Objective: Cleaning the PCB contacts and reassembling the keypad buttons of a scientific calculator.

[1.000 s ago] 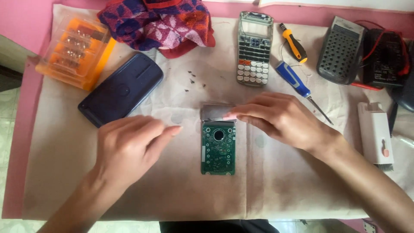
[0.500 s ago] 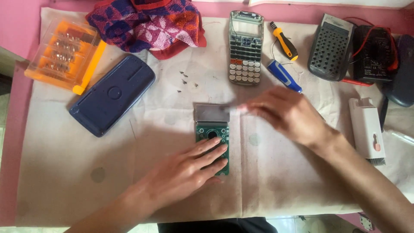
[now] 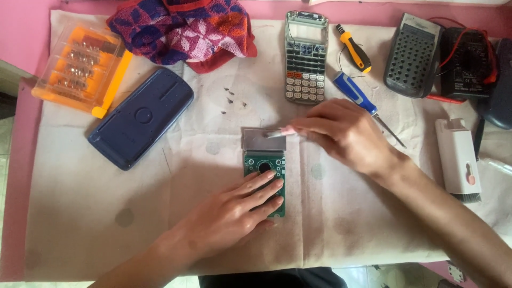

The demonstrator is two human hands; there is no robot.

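I judge I'm cleaning the display: left hand (image 3: 234, 213) flat on the green circuit board (image 3: 265, 162), right hand (image 3: 341, 133) pinching a small brush (image 3: 280, 133), light strokes next.

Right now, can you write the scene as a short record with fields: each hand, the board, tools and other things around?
left hand: lies flat on the green circuit board, fingers pressing it down
right hand: holds a small pink-handled tool, tip on the grey display panel
board: on the white cloth, display panel at its top edge
tools: blue screwdriver, yellow screwdriver, orange bit case
other: blue back cover, calculator front, loose screws
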